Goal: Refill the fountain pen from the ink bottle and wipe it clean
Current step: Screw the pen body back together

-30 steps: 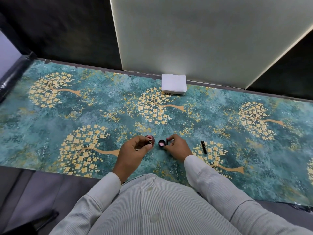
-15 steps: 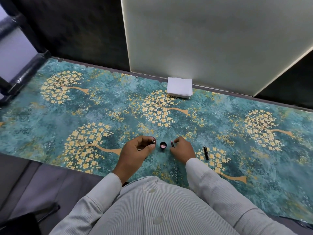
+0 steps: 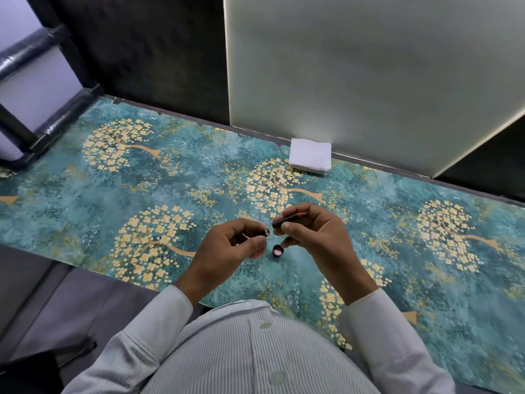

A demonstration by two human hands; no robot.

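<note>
Fountain pen [image 3: 288, 218], dark and slim, lies near frame centre pinched in the right hand [image 3: 315, 237] fingers, while the left hand [image 3: 227, 248] curls closed around a small metal-tipped piece [image 3: 267, 232], above an open ink bottle [image 3: 277, 251].

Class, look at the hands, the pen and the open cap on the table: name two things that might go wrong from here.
1. The right hand holds the pen above the patterned table cover; ink may drip and stain it.
2. The loose cap lies just under both hands; the left hand might knock it away.
</note>
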